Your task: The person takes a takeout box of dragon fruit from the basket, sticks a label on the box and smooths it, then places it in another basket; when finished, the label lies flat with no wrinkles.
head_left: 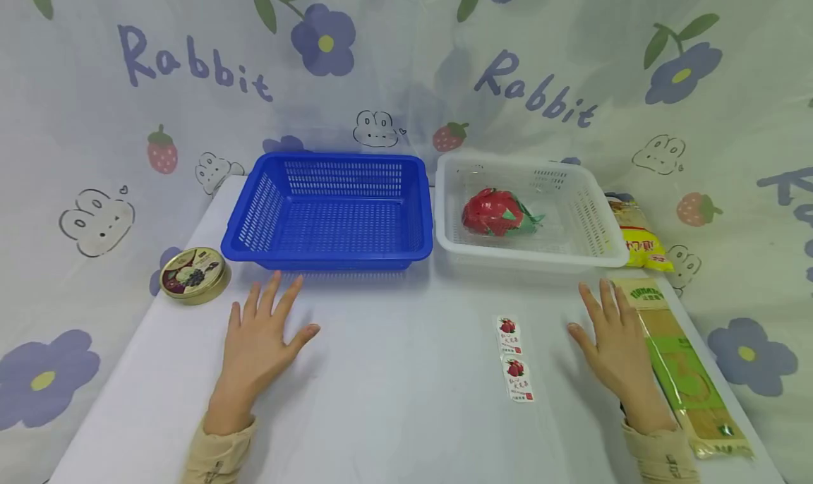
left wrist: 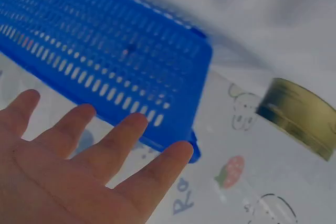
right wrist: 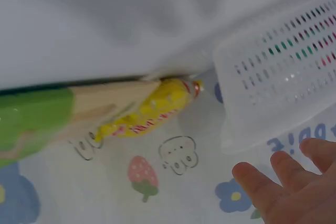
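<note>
My left hand [head_left: 259,343] lies flat on the white table, fingers spread, just in front of the empty blue basket [head_left: 330,212]; it holds nothing. The left wrist view shows the same left hand [left wrist: 73,166] below the blue basket [left wrist: 105,51]. My right hand [head_left: 612,346] also rests flat and open, in front of the white basket [head_left: 530,212], which holds a red and green dragon fruit [head_left: 495,212]. In the right wrist view, fingertips [right wrist: 286,182] lie near the white basket [right wrist: 278,72].
A round gold tin [head_left: 194,275] sits left of my left hand. A long green and tan packet [head_left: 682,364] lies right of my right hand, a yellow bag [head_left: 638,240] behind it. Two small stickers [head_left: 514,357] lie on the table [head_left: 406,399].
</note>
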Demonstrator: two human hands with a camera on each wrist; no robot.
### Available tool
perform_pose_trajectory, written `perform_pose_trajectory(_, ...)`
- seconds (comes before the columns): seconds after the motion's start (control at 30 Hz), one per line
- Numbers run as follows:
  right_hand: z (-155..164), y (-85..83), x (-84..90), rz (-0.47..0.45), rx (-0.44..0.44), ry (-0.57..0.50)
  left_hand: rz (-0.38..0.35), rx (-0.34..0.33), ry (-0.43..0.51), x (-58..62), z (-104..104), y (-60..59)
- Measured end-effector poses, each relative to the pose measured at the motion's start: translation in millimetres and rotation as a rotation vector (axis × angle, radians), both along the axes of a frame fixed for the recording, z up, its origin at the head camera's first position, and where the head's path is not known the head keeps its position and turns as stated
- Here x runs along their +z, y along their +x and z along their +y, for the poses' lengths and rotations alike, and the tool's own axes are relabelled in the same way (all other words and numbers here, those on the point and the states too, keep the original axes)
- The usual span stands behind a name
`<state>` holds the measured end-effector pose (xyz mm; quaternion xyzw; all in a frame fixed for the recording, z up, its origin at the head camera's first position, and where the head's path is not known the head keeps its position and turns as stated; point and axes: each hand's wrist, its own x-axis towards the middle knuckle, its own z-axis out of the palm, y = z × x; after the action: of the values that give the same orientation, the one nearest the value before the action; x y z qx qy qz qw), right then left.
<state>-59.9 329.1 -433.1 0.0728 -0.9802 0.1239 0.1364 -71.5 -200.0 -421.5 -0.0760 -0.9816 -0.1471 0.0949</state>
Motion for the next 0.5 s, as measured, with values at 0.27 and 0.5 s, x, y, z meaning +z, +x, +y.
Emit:
perform_pose_trajectory(0.27, -10, -38.2, 32.7, -0.035, 0.051, -0.006, -0.036, -0.144, 0.148, 24.2, 48, -24.2)
perform_pose_trajectory(0.5, -19, -77.7, 60.6, -0.117, 0.123, -0.093, -0.111, -0.291, 0.356, 43.7, 102, -45.2)
